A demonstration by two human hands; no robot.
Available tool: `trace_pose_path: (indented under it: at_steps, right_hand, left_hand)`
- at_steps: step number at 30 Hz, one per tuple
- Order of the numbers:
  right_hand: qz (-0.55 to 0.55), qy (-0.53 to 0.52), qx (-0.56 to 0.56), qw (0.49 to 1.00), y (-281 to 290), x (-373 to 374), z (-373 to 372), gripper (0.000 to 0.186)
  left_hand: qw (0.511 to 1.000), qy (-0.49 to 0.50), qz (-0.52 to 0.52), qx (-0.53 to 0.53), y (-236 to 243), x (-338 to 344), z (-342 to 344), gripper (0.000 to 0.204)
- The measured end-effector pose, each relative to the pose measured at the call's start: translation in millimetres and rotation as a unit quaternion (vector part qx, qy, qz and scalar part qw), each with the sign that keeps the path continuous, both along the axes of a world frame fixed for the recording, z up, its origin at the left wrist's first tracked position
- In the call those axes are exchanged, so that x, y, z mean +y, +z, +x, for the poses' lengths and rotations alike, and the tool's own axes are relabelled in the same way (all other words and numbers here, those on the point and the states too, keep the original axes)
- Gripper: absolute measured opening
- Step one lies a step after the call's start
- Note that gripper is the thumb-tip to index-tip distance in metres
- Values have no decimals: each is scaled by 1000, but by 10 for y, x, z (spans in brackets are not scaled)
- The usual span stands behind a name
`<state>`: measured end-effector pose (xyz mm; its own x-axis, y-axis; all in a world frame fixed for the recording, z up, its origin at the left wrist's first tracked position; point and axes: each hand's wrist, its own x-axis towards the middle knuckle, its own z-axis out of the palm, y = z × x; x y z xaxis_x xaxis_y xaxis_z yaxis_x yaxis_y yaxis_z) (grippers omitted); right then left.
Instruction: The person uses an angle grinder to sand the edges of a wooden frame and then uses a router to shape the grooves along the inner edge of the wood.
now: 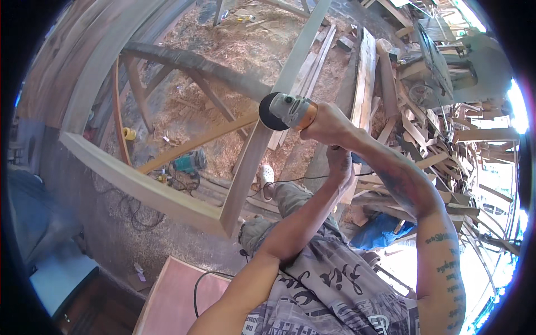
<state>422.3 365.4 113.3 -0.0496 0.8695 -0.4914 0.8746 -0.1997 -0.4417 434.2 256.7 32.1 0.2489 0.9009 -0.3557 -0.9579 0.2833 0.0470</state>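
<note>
Both of my hands are closed around an angle grinder (295,113) with an orange and grey body. My right hand (330,125) wraps the body just behind the metal head. Below it, my left hand (339,159) holds the rear part, mostly hidden by the right forearm. The dark round disc (271,111) lies against the upper side of a long wooden rail (249,162). This rail meets a shorter rail (139,181) at a near corner, forming part of a wooden frame. A thin slat (201,142) crosses inside it.
A green power tool (190,162) lies on the floor among wood shavings (223,50), with cords around it. Planks (365,78) and a scrap wood pile (446,167) fill the right side. Near my body are a pinkish board (187,290) and a blue tarp (382,230).
</note>
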Motion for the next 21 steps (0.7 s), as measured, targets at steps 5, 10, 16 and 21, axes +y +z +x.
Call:
trace_pose_path:
  at_steps: [5, 10, 16, 21]
  right_hand:
    - [38, -33, 10, 999, 100, 609, 391, 34]
    - [30, -122, 9, 992, -15, 1328, 838, 35]
    - [61, -87, 57, 993, -160, 1645, 1030, 32]
    - [20, -42, 107, 993, -127, 1117, 762, 44]
  left_hand:
    - [999, -32, 8, 23, -40, 701, 484, 28]
    - [979, -169, -19, 109, -28, 1423, 707, 13]
    - [965, -188, -48, 179, 62, 1770, 673, 16]
    - [982, -98, -51, 154, -92, 1128, 623, 25]
